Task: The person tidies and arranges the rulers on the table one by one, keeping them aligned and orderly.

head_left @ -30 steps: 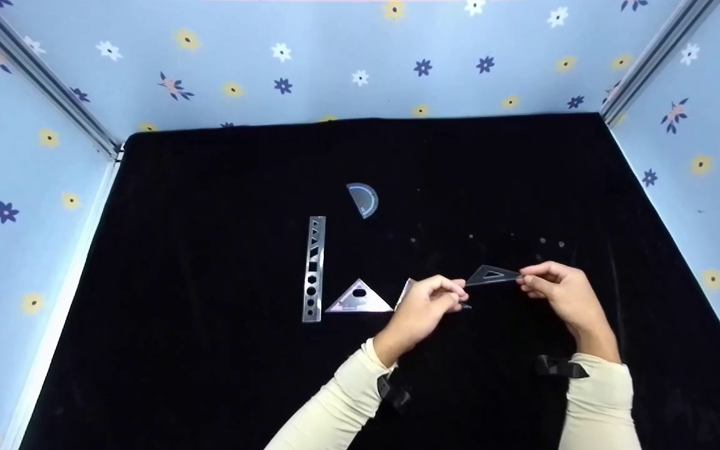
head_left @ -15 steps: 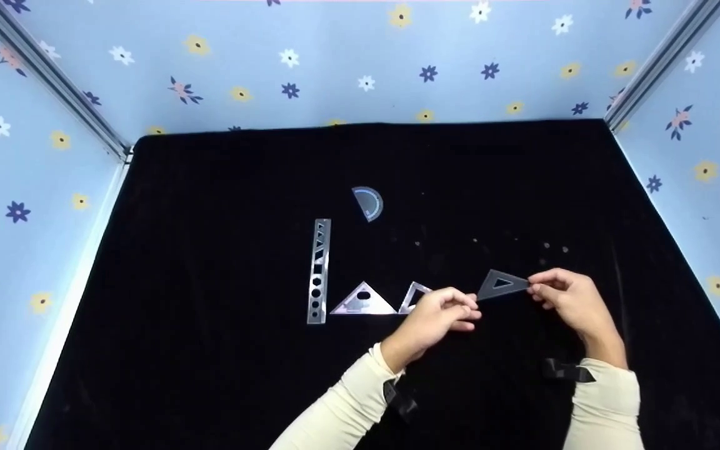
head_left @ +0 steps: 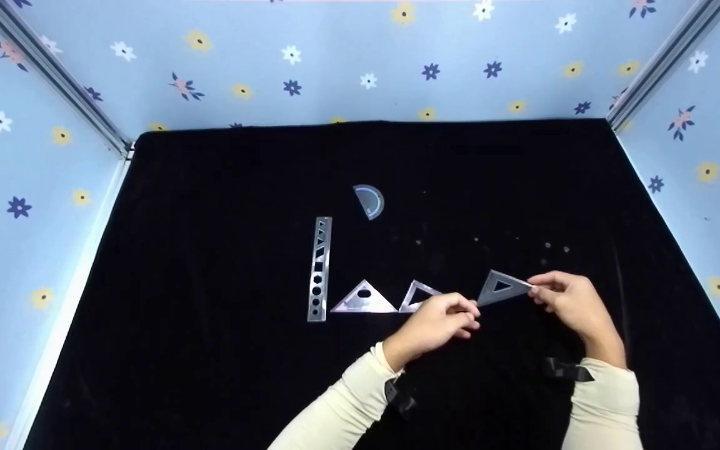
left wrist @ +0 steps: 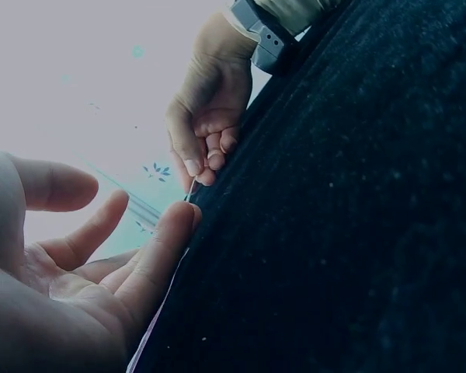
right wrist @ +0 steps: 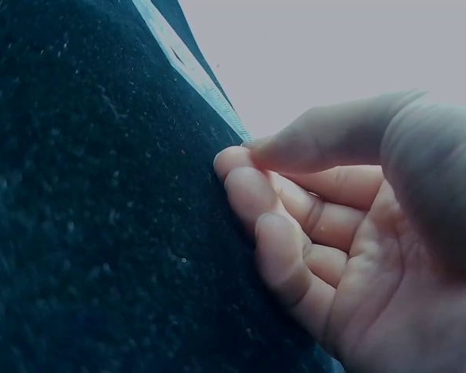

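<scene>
On the black surface (head_left: pixel 210 250), the stencil ruler (head_left: pixel 326 269) lies at the left, lengthwise away from the person. Right of it lies the oval-hole set square (head_left: pixel 363 304), with the protractor (head_left: pixel 370 202) beyond. Next is the second set square (head_left: pixel 409 297), partly covered by the left hand (head_left: pixel 440 320): thumb apart from the fingers, gripping nothing. The dark set square (head_left: pixel 491 292) sits between the hands, its right corner pinched by the right hand (head_left: pixel 569 301); left-hand contact cannot be determined.
</scene>
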`<state>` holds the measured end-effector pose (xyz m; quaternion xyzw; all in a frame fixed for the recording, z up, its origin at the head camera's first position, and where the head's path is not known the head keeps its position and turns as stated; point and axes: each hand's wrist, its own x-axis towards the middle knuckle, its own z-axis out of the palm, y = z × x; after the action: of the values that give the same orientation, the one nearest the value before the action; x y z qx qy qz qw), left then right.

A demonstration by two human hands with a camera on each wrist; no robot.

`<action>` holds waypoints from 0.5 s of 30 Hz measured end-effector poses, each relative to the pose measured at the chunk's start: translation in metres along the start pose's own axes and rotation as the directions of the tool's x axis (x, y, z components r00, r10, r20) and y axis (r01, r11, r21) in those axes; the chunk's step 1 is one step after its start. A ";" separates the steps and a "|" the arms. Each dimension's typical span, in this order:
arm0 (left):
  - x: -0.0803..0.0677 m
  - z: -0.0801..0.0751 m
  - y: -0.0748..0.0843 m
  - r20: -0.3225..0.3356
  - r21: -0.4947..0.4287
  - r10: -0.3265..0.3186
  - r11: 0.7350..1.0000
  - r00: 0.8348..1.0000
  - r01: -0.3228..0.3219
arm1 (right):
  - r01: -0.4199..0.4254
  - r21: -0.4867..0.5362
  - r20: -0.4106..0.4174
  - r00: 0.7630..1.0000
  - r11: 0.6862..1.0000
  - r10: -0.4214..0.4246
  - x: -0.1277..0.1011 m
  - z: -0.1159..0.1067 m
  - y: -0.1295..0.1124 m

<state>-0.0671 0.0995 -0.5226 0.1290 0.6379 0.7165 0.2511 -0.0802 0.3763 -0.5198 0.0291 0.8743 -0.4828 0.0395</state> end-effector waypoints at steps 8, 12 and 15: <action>0.003 0.000 -0.003 0.007 0.094 0.002 0.996 1.000 -0.002 | -0.005 -0.067 -0.029 1.000 0.998 0.003 -0.001 0.001 -0.002; 0.003 0.000 -0.003 0.004 0.108 0.000 0.994 1.000 -0.001 | -0.007 -0.092 -0.043 0.999 0.996 0.003 -0.001 0.001 -0.002; 0.003 0.001 -0.003 -0.002 0.117 0.006 0.993 1.000 -0.006 | 0.007 -0.113 -0.055 0.998 0.994 -0.014 -0.001 0.002 -0.001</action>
<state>-0.0687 0.1016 -0.5257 0.1449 0.6787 0.6787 0.2403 -0.0790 0.3738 -0.5200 0.0355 0.9010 -0.4321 0.0144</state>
